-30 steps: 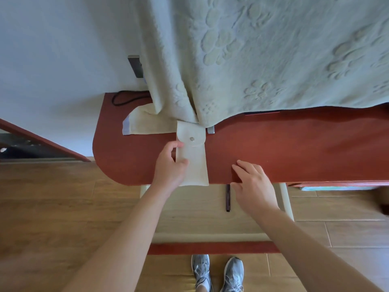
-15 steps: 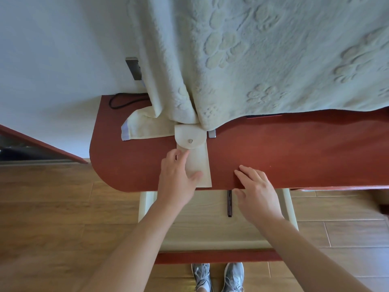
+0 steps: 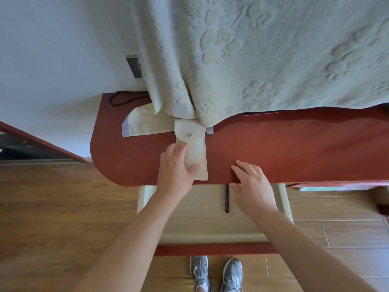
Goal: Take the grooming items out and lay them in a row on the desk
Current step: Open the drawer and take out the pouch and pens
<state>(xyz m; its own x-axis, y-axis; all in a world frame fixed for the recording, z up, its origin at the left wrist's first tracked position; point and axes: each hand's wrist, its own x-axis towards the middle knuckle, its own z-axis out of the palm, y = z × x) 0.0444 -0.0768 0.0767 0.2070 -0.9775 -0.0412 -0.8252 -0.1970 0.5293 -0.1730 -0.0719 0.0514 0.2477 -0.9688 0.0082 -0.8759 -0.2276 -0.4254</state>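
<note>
A cream fabric pouch (image 3: 196, 157) with a snapped round flap lies on the red desk (image 3: 294, 148), its bottom end at the front edge. My left hand (image 3: 175, 171) lies over the pouch's lower left side, fingers flat and thumb across the fabric. My right hand (image 3: 252, 184) rests on the desk's front edge to the right of the pouch, fingers laid on top and holding nothing. A thin dark stick-like item (image 3: 227, 198) lies in the open drawer (image 3: 210, 224) below the desk edge. A small silver object (image 3: 209, 130) peeks out beside the flap.
A large pale towel (image 3: 263, 60) hangs over the back of the desk and covers what is behind it; its corner lies left of the pouch. A black cable (image 3: 124, 98) and a wall socket (image 3: 133, 66) are at the back left. My shoes (image 3: 216, 272) stand on the wooden floor.
My left hand has shifted from pinching the pouch's left edge to lying flat across its lower part. The flap shows more fully from under the towel. My right hand has stayed put.
</note>
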